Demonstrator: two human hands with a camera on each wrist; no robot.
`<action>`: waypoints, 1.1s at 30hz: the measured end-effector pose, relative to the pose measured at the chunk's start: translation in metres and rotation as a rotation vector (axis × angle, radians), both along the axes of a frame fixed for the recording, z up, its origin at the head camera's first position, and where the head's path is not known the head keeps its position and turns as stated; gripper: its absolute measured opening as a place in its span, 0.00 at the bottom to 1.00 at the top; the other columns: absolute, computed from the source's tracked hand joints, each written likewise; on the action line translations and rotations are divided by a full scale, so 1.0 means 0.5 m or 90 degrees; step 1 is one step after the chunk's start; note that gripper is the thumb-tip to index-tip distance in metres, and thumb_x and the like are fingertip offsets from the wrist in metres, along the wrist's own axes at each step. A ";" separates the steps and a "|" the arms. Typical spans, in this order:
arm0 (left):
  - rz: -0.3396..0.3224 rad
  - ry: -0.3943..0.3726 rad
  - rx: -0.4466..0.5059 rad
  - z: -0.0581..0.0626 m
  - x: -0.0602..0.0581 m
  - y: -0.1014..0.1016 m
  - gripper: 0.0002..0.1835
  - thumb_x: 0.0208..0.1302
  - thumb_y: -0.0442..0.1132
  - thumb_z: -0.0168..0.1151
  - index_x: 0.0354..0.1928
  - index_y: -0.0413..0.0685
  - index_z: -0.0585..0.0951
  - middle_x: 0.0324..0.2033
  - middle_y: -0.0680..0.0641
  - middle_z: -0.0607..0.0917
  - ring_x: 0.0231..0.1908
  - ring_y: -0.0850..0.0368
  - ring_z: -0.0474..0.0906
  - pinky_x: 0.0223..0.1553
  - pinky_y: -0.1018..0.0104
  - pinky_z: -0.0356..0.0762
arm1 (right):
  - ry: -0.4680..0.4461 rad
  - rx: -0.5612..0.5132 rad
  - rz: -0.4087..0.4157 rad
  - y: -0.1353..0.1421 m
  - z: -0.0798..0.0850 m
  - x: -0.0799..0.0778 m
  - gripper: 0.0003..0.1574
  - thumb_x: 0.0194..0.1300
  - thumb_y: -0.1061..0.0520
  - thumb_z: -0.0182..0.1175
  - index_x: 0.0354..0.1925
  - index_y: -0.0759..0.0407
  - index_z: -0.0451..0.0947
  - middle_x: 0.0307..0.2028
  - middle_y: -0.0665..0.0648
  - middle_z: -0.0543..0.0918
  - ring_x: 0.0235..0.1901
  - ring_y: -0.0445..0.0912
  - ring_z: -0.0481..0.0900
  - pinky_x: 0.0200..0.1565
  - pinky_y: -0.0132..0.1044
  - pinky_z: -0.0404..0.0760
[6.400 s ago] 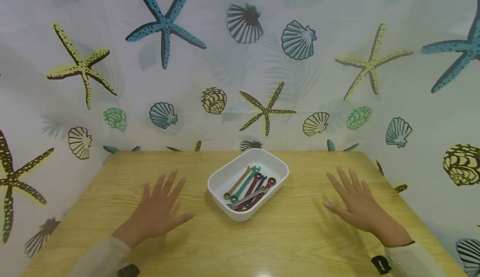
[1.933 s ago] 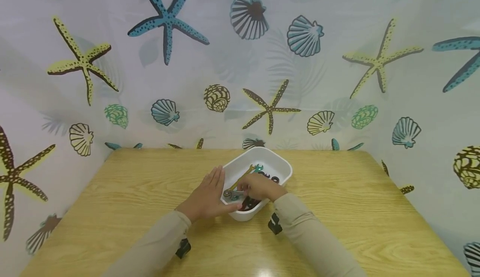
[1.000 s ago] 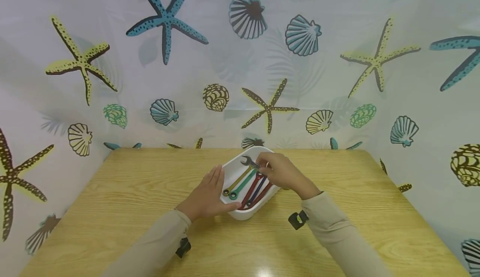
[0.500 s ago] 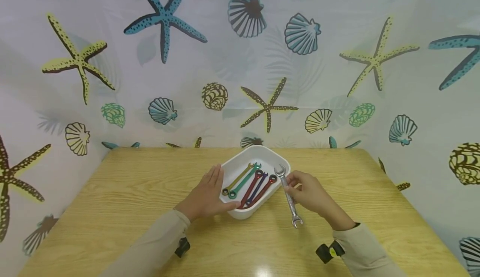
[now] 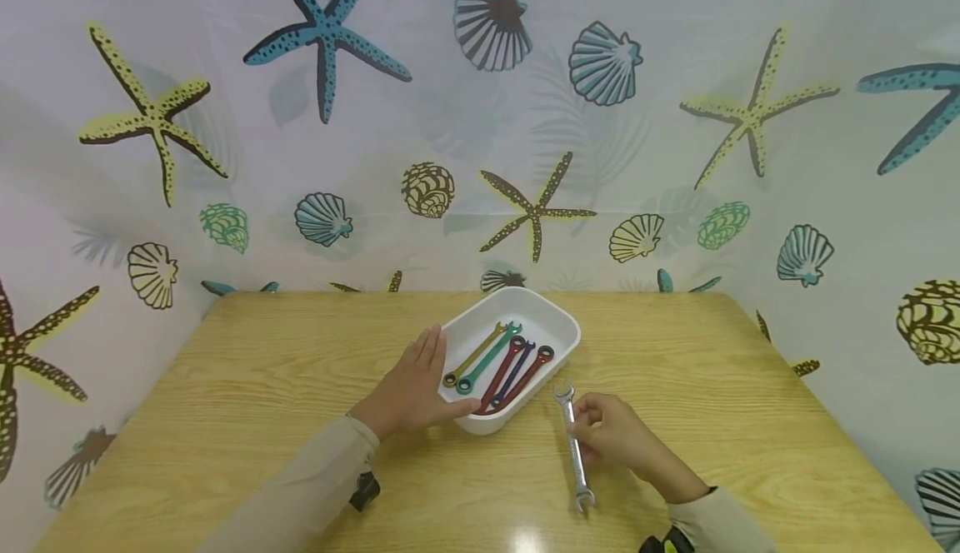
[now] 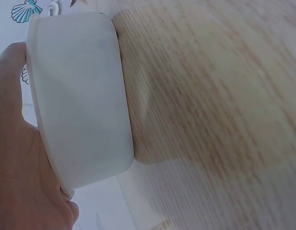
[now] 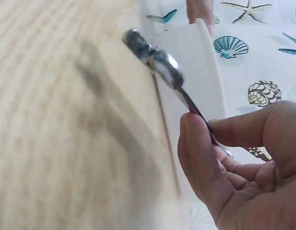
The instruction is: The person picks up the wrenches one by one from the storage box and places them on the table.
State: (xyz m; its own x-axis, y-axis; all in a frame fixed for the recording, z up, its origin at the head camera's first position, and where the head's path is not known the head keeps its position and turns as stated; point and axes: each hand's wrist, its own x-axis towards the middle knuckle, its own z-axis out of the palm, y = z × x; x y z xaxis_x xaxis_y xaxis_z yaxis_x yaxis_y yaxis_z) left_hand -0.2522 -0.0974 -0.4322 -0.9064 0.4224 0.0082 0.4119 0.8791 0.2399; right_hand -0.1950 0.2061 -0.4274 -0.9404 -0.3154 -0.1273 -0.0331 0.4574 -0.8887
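Observation:
My right hand [image 5: 618,436] pinches a silver double open-ended wrench [image 5: 572,445] by its middle, between thumb and fingers. It is to the right of a white tray [image 5: 483,425], over the table. In the right wrist view the wrench [image 7: 164,67] is raised off the tabletop, and its shadow falls beside it. My left hand [image 5: 408,391] rests on the tray's left rim with straight fingers, the thumb along the front corner. Inside the tray lie a yellow wrench [image 5: 476,355], a green wrench [image 5: 489,360], a blue wrench [image 5: 514,374], and two red wrenches [image 5: 528,379].
The tray stands on a light wooden table [image 5: 300,353], set at an angle. A curtain [image 5: 480,120] printed with starfish and shells surrounds the table at the back and sides.
My right hand has taken the silver wrench out of the tray, carried it right, then lowered it toward the table's front. The left hand has stayed on the tray since reaching it.

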 end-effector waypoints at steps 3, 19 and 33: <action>0.001 -0.001 0.004 0.000 0.000 0.000 0.64 0.53 0.78 0.48 0.74 0.34 0.43 0.74 0.36 0.42 0.74 0.43 0.37 0.72 0.52 0.44 | -0.012 0.007 0.003 -0.003 -0.011 0.004 0.09 0.61 0.66 0.58 0.39 0.72 0.72 0.27 0.56 0.78 0.22 0.44 0.80 0.26 0.37 0.83; -0.006 0.009 0.009 0.000 0.004 -0.001 0.63 0.53 0.78 0.49 0.74 0.34 0.45 0.74 0.36 0.43 0.74 0.42 0.38 0.72 0.51 0.44 | 0.012 0.113 0.046 -0.008 -0.028 0.005 0.07 0.60 0.65 0.61 0.33 0.70 0.75 0.20 0.55 0.81 0.17 0.42 0.80 0.20 0.33 0.80; -0.012 0.009 0.015 -0.001 0.005 -0.002 0.63 0.54 0.78 0.47 0.73 0.33 0.43 0.74 0.37 0.40 0.74 0.42 0.37 0.72 0.52 0.44 | -0.011 0.202 -0.034 -0.026 -0.015 0.013 0.07 0.57 0.67 0.64 0.25 0.66 0.76 0.15 0.56 0.78 0.14 0.42 0.79 0.20 0.34 0.81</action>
